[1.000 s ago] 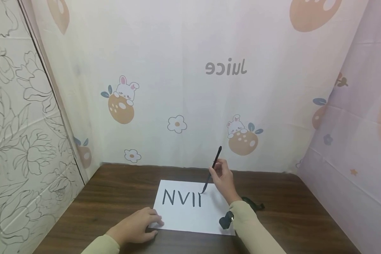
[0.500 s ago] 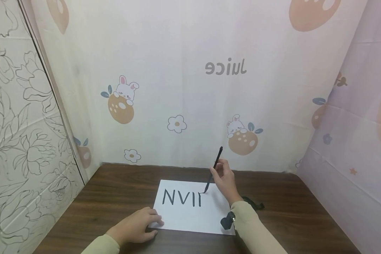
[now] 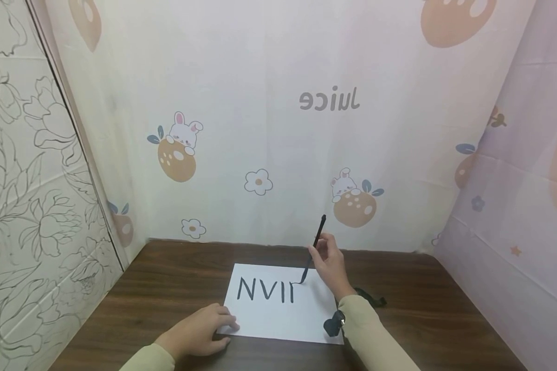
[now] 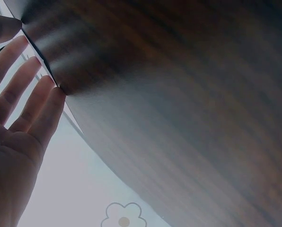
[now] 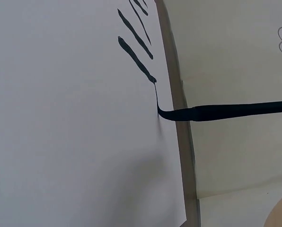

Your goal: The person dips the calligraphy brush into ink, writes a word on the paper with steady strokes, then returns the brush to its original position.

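A white sheet of paper (image 3: 278,322) lies on the dark wooden table, with black letters reading "NVI" and then an upright stroke with a thin line running right from its top. My right hand (image 3: 329,263) pinches a black brush (image 3: 316,234) over the upper right of the sheet. In the right wrist view the bent tip of the brush (image 5: 216,112) touches the paper (image 5: 74,118) at the end of that thin line. My left hand (image 3: 197,330) rests at the lower left corner of the sheet, fingers extended onto it; the left wrist view shows the spread fingers (image 4: 44,113).
The wooden table (image 3: 158,288) meets a patterned cloth wall (image 3: 223,144) at its back edge. Beside the right forearm lies a dark green object (image 3: 371,298), partly hidden. A black device (image 3: 332,324) sits at the right wrist.
The brush and right hand have shifted slightly to the right, and the thin line from the top of the last stroke has grown longer. The left hand stays in place.
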A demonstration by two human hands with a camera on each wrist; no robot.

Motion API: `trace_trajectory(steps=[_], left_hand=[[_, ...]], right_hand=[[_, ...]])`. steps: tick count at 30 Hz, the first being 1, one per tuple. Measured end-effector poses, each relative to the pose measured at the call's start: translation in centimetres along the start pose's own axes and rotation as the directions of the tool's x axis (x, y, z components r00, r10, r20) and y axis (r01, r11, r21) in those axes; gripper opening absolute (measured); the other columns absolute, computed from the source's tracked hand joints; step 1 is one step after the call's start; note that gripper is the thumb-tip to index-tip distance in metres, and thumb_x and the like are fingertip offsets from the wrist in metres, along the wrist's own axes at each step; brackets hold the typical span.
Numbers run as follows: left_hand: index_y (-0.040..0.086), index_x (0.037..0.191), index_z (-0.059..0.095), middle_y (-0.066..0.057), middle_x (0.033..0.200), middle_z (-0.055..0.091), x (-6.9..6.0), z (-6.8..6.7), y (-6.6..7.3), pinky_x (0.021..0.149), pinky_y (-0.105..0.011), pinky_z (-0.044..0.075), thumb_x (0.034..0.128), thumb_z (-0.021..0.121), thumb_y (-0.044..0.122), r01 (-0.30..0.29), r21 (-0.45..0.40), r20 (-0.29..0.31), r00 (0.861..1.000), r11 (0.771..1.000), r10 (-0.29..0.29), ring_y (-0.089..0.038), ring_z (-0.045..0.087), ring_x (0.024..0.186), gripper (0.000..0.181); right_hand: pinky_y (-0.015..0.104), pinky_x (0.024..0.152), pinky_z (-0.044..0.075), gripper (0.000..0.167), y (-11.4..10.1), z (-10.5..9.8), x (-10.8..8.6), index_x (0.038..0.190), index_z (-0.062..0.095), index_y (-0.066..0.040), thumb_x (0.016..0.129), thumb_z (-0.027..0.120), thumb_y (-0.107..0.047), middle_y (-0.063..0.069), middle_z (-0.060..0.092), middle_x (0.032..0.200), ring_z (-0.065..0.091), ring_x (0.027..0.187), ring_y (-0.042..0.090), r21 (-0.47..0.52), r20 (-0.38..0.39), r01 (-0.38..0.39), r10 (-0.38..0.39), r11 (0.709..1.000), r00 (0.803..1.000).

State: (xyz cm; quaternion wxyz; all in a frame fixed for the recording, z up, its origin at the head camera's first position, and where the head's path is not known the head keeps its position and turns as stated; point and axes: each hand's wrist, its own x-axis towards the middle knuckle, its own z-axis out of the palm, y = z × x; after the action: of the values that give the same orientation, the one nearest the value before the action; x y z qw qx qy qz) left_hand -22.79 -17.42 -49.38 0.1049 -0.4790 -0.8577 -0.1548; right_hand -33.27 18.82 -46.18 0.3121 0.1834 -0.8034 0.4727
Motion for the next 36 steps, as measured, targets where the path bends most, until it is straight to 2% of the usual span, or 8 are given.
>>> trace_trajectory(steps=[7, 12, 17, 32, 36], left_hand=[[0.016, 0.107, 0.074, 0.007, 0.104, 0.065, 0.01, -0.02, 0.08, 0.082, -0.027, 0.051, 0.0834, 0.075, 0.018, 0.005, -0.006, 0.003, 1.000, 1.000, -0.005, -0.008, 0.058, 0.095, 0.023], [0.016, 0.107, 0.074, 0.007, 0.104, 0.065, 0.10, 0.06, 0.12, 0.082, -0.027, 0.051, 0.0834, 0.075, 0.018, 0.002, -0.010, 0.001, 1.000, 1.000, -0.002, -0.008, 0.058, 0.095, 0.023], [0.017, 0.107, 0.074, 0.008, 0.104, 0.065, 0.12, 0.14, 0.17, 0.082, -0.027, 0.051, 0.0840, 0.075, 0.018, 0.007, -0.021, 0.008, 1.000, 1.000, -0.007, -0.007, 0.058, 0.095, 0.023], [0.015, 0.105, 0.074, 0.006, 0.103, 0.066, 0.10, 0.10, 0.07, 0.082, -0.027, 0.051, 0.0818, 0.076, 0.019, -0.019, 0.011, -0.025, 1.000, 1.000, 0.019, -0.009, 0.059, 0.095, 0.024], [0.016, 0.106, 0.074, 0.007, 0.104, 0.065, 0.06, 0.19, -0.09, 0.082, -0.027, 0.051, 0.0822, 0.076, 0.019, -0.008, 0.008, -0.018, 1.000, 1.000, 0.008, -0.009, 0.058, 0.095, 0.024]], right_hand=[[0.038, 0.079, 0.056, 0.033, 0.01, -0.02, -0.05, 0.125, 0.051, -0.013, 0.096, 0.067, -0.009, 0.001, 0.061, 0.094, 0.060, 0.087, 0.014, 0.003, 0.005, -0.023, 0.023, 1.000, 1.000], [0.036, 0.077, 0.055, 0.033, 0.03, -0.08, -0.13, 0.125, 0.051, -0.010, 0.096, 0.067, -0.008, 0.001, 0.060, 0.093, 0.059, 0.086, 0.015, -0.002, 0.001, -0.017, 0.017, 1.000, 1.000], [0.031, 0.074, 0.055, 0.034, 0.07, -0.12, -0.24, 0.124, 0.051, -0.013, 0.096, 0.067, -0.007, 0.000, 0.059, 0.092, 0.058, 0.085, 0.014, -0.010, -0.003, -0.012, 0.012, 1.000, 1.000], [0.029, 0.070, 0.052, 0.033, 0.02, -0.32, -0.21, 0.123, 0.051, -0.013, 0.095, 0.067, -0.006, -0.001, 0.059, 0.091, 0.057, 0.083, 0.014, -0.016, 0.002, 0.014, -0.014, 1.000, 1.000], [0.028, 0.069, 0.051, 0.033, 0.01, -0.38, -0.19, 0.123, 0.051, -0.013, 0.095, 0.067, -0.007, -0.002, 0.059, 0.091, 0.057, 0.082, 0.014, -0.020, -0.002, 0.021, -0.021, 1.000, 1.000]])
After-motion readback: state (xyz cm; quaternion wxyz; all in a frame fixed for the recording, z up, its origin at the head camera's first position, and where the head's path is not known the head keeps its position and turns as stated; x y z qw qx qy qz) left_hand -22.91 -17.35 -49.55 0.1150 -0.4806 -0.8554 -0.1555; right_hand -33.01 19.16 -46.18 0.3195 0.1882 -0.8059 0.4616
